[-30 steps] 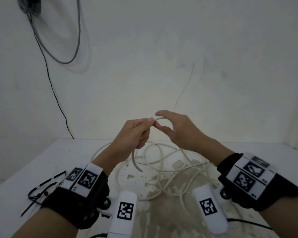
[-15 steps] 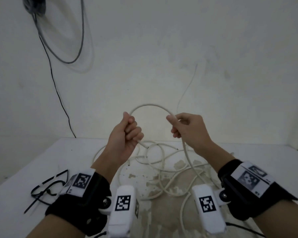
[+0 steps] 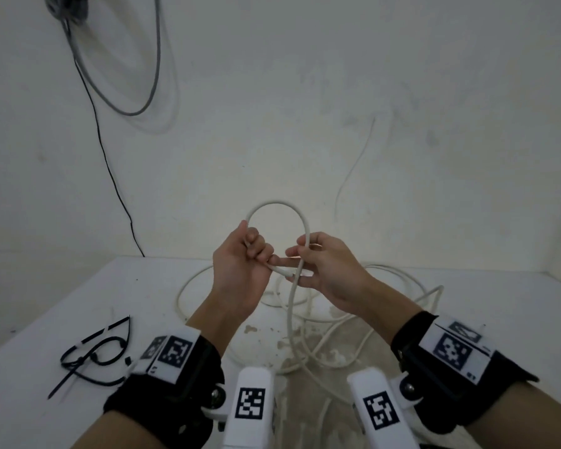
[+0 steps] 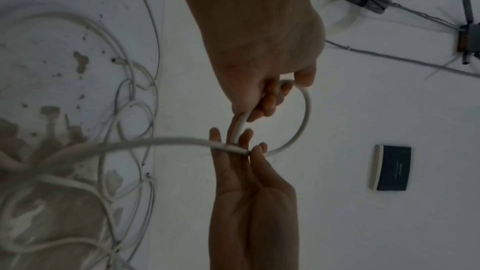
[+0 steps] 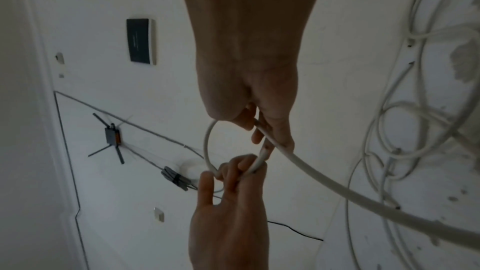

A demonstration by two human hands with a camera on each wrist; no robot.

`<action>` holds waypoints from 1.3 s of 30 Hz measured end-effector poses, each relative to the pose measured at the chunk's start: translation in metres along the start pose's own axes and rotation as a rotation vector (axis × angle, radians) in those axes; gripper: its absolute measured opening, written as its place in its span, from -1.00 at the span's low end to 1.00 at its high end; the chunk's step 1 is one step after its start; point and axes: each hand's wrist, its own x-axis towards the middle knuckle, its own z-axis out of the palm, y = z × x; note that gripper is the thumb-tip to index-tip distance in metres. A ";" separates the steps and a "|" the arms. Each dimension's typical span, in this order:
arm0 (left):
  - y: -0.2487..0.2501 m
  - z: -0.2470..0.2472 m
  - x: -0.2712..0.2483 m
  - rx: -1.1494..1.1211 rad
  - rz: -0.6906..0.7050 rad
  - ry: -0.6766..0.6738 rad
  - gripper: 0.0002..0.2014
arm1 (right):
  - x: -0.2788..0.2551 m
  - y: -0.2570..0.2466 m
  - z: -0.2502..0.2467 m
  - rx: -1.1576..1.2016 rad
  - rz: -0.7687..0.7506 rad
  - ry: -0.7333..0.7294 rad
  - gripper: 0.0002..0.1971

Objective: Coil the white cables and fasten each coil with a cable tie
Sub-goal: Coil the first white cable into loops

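A white cable point(image 3: 276, 204) rises in a small round loop above my two hands, held over the table. My left hand point(image 3: 253, 244) grips one side of the loop in curled fingers, and the cable's end sticks out below them point(image 4: 240, 128). My right hand point(image 3: 300, 254) pinches the other side between thumb and fingers where it crosses that end point(image 5: 257, 124). From there the cable drops to a loose tangle of white cable point(image 3: 305, 322) on the table point(image 3: 78, 286). Several black cable ties point(image 3: 94, 351) lie at the left, near my left wrist.
A white wall stands close behind the table. A thin black wire point(image 3: 110, 170) and a grey cable loop point(image 3: 149, 92) hang on it at the left. The tabletop has worn brown patches point(image 3: 305, 367) under the tangle. A dark panel point(image 5: 140, 40) is fixed to the wall.
My hands first spread apart, drawing the cable into an arch. They have now come together again, and the arch has closed into a small round loop that crosses at my right fingers.
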 end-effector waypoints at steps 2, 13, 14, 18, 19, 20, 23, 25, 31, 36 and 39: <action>-0.005 0.003 -0.001 -0.027 0.025 0.034 -0.66 | 0.000 0.001 0.006 0.043 -0.006 0.036 -0.88; -0.021 0.001 -0.002 0.187 -0.132 0.160 -0.68 | 0.005 -0.009 0.007 0.145 -0.121 0.143 -0.82; -0.023 0.001 -0.002 0.199 -0.157 0.161 -0.68 | 0.005 -0.009 0.007 0.150 -0.120 0.145 -0.82; -0.019 -0.001 0.001 0.410 -0.347 0.084 -0.56 | 0.005 -0.008 0.004 0.181 -0.117 0.148 -0.82; -0.017 -0.001 0.001 0.492 -0.418 0.044 -0.52 | 0.005 -0.008 0.002 0.192 -0.121 0.141 -0.82; -0.014 -0.001 0.000 0.556 -0.463 0.006 -0.50 | 0.004 -0.008 -0.001 0.198 -0.126 0.138 -0.81; -0.010 0.002 -0.002 0.551 -0.423 -0.045 -0.55 | 0.003 -0.007 -0.006 0.072 -0.128 0.147 -0.92; -0.010 0.003 -0.002 0.448 -0.361 -0.033 -0.62 | 0.001 -0.001 -0.006 -0.098 -0.011 0.124 -0.70; -0.005 0.003 -0.001 0.005 -0.195 0.011 -0.76 | -0.025 0.017 0.009 -0.322 0.249 -0.079 -0.33; -0.010 -0.006 -0.009 0.129 -0.160 -0.041 -0.70 | -0.023 0.016 0.014 -0.295 0.256 -0.018 -0.36; -0.007 -0.017 -0.009 0.341 -0.155 -0.107 -0.66 | -0.021 0.015 0.013 -0.321 0.190 0.031 -0.48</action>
